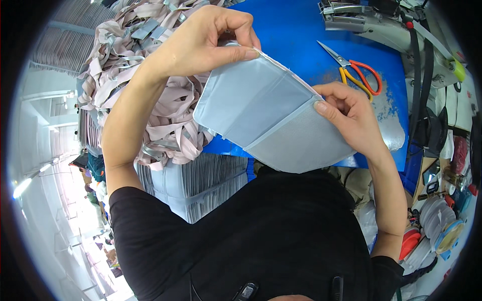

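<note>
A light grey-blue fabric panel (261,105) with sewn pockets, one of them mesh, is held up in front of me by its upper edge. My left hand (221,37) pinches its upper left corner between thumb and fingers. Further right along the same edge, my right hand (346,108) grips it with the thumb on the near face. The panel hangs tilted, its rounded mesh end low near my body. Behind it lies the blue table top (286,30). Scissors (354,72) with orange and yellow handles rest on the table beyond my right hand.
A tangled heap of pale pink and grey fabric strips (170,108) covers the table's left side. Below it stands a tied stack of grey fabric pieces (201,180). A sewing machine (371,25) occupies the far right. Thread spools and tools (442,220) crowd the right side.
</note>
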The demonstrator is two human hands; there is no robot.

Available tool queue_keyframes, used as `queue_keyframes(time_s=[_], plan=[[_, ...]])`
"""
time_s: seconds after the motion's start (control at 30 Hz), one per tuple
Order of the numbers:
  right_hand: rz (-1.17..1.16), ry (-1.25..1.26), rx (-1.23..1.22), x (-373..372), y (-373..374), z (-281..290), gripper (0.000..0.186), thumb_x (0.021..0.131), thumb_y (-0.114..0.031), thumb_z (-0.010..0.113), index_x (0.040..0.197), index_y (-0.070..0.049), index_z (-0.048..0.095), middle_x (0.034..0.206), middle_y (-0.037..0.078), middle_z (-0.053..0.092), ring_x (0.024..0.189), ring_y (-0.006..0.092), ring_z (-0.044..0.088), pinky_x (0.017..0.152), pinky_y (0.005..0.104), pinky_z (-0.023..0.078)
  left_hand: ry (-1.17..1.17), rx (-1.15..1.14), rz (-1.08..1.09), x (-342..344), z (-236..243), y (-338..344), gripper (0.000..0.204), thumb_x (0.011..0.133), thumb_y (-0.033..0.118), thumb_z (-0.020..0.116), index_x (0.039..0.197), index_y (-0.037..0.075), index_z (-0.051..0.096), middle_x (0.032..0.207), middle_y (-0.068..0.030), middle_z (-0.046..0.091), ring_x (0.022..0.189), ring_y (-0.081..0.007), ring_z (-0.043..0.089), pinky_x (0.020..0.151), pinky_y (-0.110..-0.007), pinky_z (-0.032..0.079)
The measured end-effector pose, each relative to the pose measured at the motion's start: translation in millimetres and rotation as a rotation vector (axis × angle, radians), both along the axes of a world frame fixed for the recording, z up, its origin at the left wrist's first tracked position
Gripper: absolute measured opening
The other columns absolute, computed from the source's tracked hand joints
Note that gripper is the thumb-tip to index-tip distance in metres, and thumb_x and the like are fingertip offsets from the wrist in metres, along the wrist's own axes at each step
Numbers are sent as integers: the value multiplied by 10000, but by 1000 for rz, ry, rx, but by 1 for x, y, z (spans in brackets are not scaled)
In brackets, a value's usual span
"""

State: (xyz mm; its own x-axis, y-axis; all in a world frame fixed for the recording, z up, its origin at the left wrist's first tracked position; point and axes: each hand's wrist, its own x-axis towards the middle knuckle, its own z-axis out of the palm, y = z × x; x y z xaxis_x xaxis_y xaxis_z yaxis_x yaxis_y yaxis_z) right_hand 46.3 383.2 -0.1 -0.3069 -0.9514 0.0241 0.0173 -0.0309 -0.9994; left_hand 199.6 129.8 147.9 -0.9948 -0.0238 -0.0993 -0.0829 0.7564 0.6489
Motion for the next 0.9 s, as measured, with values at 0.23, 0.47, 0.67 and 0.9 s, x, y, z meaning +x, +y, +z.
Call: queue_keyframes(time_s=[0.23, 0.47, 0.67, 0.9], plan=[[15, 5, -46, -7, -2, -2, 178, 942, -123, 741, 1075, -7, 765, 877, 5, 605, 764, 64, 559, 741, 234, 470, 14, 28, 11, -8, -2, -5, 175, 919, 84, 775, 806, 25, 655, 943, -78, 730, 847, -99, 667, 768, -238, 524], [74, -49, -77, -15, -6, 3, 156, 949, -109, 727, 1044, 15, 737, 882, 11, 668, 833, 63, 636, 763, 226, 499, -63, 90, 10, -20, 1, -23, 84, 903, 53, 762, 907, 23, 684, 1026, -128, 722, 926, -171, 684, 808, -293, 535], [57, -314, -61, -18, -17, 7, 253, 997, -104, 676, 1222, 10, 693, 829, -40, 660, 764, 19, 596, 717, 208, 482, -40, 224, 58, -60, -3, -34, 167, 895, -1, 776, 798, -4, 641, 869, -71, 704, 822, -99, 636, 723, -249, 499], [-88, -432, -73, -28, -40, 2, 357, 1005, -91, 656, 1351, -1, 653, 825, -62, 612, 727, -4, 516, 682, 183, 423, -96, 260, -29, -119, -29, -78, 110, 900, 33, 771, 867, -1, 671, 908, -53, 714, 852, -98, 628, 769, -260, 501]])
